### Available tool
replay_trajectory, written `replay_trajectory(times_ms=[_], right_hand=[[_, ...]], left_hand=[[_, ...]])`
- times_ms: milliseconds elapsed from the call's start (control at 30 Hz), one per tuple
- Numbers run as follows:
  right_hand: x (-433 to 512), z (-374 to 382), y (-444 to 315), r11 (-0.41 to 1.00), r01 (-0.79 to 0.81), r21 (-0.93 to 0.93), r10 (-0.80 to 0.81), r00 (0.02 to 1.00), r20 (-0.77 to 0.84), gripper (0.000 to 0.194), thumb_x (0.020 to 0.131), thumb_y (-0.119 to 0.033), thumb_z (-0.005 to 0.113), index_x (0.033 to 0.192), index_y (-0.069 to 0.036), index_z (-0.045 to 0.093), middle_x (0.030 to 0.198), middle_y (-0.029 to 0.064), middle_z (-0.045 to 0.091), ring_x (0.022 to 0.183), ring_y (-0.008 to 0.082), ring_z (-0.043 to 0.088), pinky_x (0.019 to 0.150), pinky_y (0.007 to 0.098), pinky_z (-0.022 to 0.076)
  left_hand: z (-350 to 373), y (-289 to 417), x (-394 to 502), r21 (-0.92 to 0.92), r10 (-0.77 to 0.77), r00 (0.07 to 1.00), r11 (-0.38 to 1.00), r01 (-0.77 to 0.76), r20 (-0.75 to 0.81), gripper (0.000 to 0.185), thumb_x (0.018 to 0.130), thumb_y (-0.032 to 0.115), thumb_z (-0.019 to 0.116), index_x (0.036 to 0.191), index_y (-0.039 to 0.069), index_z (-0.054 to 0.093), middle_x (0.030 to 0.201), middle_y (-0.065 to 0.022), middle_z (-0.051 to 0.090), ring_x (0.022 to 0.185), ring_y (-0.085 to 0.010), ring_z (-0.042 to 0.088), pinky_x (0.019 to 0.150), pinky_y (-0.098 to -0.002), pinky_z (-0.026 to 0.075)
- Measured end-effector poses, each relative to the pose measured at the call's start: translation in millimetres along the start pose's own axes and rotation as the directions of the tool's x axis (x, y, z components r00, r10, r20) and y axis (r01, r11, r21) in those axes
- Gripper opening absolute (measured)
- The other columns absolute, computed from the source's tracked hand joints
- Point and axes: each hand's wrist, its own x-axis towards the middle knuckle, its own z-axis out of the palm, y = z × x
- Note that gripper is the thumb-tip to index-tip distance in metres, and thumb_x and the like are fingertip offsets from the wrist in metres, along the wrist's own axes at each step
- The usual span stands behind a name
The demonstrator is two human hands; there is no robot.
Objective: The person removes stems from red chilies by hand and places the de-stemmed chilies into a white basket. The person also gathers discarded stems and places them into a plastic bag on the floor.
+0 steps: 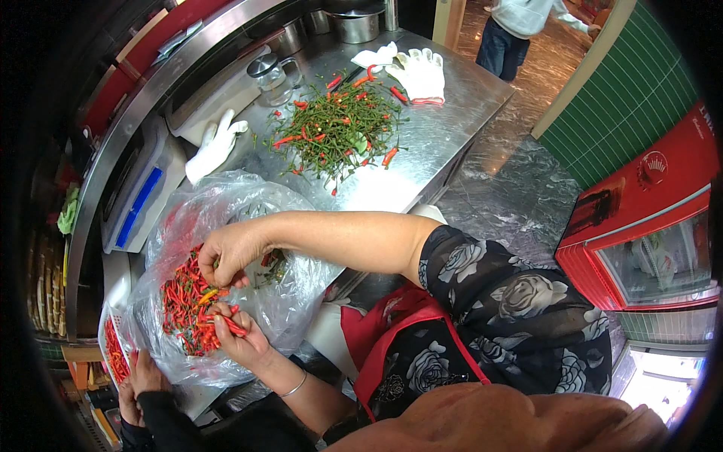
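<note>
Before me a clear plastic bag lies spread out, with a heap of small red chilies in it. My left hand, with a bracelet at the wrist, holds several red chilies over the heap. Just above it in the picture, my right hand has its thumb and fingers pinched together over the heap; a bit of green stem shows at the fingertips. More green stems lie in the bag, partly hidden under my right forearm. A pile of green stems mixed with some red chilies lies on the steel table.
White gloves lie at the table's far end, another glove beside plastic containers. A lidded glass jug stands by the stems. A co-worker's hands are at a white basket of chilies. Another person stands beyond the doorway.
</note>
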Motion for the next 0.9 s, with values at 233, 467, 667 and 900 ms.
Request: replay_trajectory(times_ms=[233, 467, 667, 900], right_hand=[[1, -1, 6, 0.771, 0.101, -0.628, -0.184, 0.981, -0.068, 0.017, 0.071, -0.009, 0.068, 0.086, -0.002, 0.066, 0.070, 0.0084, 0.067, 0.061, 0.0176, 0.065, 0.057, 0.0336, 0.0497], [-27, -16, 5, 0.497, 0.005, -0.868, -0.290, 0.944, -0.161, 0.020, 0.070, -0.016, 0.067, 0.085, -0.002, 0.066, 0.075, 0.0159, 0.066, 0.073, 0.0340, 0.065, 0.065, 0.0442, 0.0499], [-60, -10, 0, 0.257, -0.187, -0.948, -0.345, 0.899, -0.271, 0.035, 0.077, -0.036, 0.069, 0.085, -0.002, 0.067, 0.080, 0.0176, 0.066, 0.077, 0.0382, 0.064, 0.069, 0.0471, 0.0510], [-65, -6, 27, 0.301, -0.135, -0.944, -0.544, 0.789, -0.286, 0.033, 0.084, -0.035, 0.065, 0.079, -0.003, 0.067, 0.086, 0.0162, 0.064, 0.083, 0.0368, 0.063, 0.072, 0.0466, 0.0499]], left_hand=[[-6, -4, 3, 0.048, -0.019, 0.978, 0.998, 0.030, -0.208, 0.021, 0.097, 0.013, 0.057, 0.108, -0.005, 0.056, 0.093, -0.0077, 0.062, 0.050, -0.0031, 0.034, 0.045, -0.0183, 0.028], [0, -13, 5, 0.135, -0.014, 0.980, 0.990, 0.041, -0.197, 0.020, 0.097, 0.014, 0.058, 0.104, -0.004, 0.060, 0.087, -0.0053, 0.062, 0.051, -0.0030, 0.035, 0.046, -0.0181, 0.028], [-9, -14, 8, 0.170, 0.009, 0.988, 0.985, 0.018, -0.157, 0.016, 0.097, 0.014, 0.059, 0.096, -0.002, 0.063, 0.083, -0.0032, 0.062, 0.050, -0.0027, 0.035, 0.046, -0.0177, 0.029], [-5, -17, 6, 0.228, 0.051, 0.981, 0.974, -0.007, -0.185, 0.013, 0.094, 0.013, 0.063, 0.096, 0.001, 0.064, 0.078, -0.0010, 0.061, 0.050, -0.0020, 0.036, 0.046, -0.0176, 0.029]])
